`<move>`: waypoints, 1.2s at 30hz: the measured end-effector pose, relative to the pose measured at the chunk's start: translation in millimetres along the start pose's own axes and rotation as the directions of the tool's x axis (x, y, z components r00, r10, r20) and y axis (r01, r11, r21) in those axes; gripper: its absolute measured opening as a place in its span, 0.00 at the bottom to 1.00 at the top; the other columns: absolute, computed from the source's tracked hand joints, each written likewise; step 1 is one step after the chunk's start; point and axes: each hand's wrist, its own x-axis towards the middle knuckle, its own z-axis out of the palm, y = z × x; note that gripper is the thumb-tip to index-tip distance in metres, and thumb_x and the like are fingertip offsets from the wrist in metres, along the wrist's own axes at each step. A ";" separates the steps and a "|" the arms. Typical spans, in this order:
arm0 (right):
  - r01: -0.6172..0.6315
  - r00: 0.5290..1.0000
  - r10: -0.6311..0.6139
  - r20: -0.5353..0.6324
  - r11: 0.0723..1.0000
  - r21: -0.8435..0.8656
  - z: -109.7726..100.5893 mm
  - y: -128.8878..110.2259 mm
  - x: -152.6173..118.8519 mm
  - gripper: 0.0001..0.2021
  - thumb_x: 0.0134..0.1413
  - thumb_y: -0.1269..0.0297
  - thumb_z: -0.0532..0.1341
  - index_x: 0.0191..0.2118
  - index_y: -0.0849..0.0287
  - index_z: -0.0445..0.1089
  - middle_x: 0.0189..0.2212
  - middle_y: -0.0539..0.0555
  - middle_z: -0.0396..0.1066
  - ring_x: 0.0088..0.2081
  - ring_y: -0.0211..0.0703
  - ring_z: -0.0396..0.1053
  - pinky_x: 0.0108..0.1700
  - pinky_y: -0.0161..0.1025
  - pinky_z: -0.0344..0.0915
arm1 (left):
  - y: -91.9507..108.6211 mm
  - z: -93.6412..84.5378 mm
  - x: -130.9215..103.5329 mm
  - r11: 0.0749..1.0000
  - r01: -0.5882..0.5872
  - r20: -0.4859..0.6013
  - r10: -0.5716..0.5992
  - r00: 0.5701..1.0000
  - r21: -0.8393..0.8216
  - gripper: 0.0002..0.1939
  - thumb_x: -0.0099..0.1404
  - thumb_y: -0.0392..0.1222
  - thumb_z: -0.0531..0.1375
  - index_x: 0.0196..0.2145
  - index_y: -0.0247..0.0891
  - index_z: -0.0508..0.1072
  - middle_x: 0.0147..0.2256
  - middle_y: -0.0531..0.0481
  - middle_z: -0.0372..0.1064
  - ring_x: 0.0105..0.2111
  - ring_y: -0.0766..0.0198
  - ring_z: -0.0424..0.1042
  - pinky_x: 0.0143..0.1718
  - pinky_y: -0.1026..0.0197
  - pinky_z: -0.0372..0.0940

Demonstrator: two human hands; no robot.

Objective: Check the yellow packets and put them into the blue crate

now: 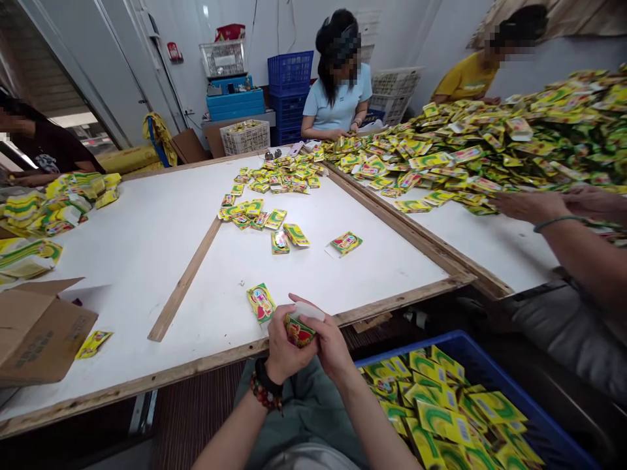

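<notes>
Between my two hands, above my lap at the table's front edge, is a small printed carton (300, 331) in yellow, green and red, its white flap standing up. My left hand (284, 346) grips its left side, with a black band and a beaded bracelet on that wrist. Fingers and thumb of my right hand (329, 336) close on the carton's right side and flap. Just beyond my left hand, another carton (260, 302) lies flat on the white table (196, 313). A single carton with a white flap (347, 243) lies farther right.
A wooden strip (186, 281) crosses the table towards a cluster of cartons (279, 176). A blue crate (460, 336) full of cartons stands at my right. Cardboard box (44, 333) at left; large carton pile (514, 143) behind a wooden rail. Several co-workers sit around, one co-worker's hand (531, 207) at right.
</notes>
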 end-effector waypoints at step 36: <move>0.589 0.793 -0.322 0.516 0.195 -0.784 -4.4 -6.6 -11.4 0.22 0.65 0.65 0.49 0.62 0.55 0.60 0.50 0.59 0.73 0.47 0.47 0.74 0.47 0.42 0.70 | 4.6 -8.5 10.2 0.995 0.103 0.270 -0.098 0.958 -0.005 0.14 0.58 0.40 0.56 0.43 0.40 0.61 0.36 0.45 0.66 0.35 0.57 0.70 0.38 0.53 0.67</move>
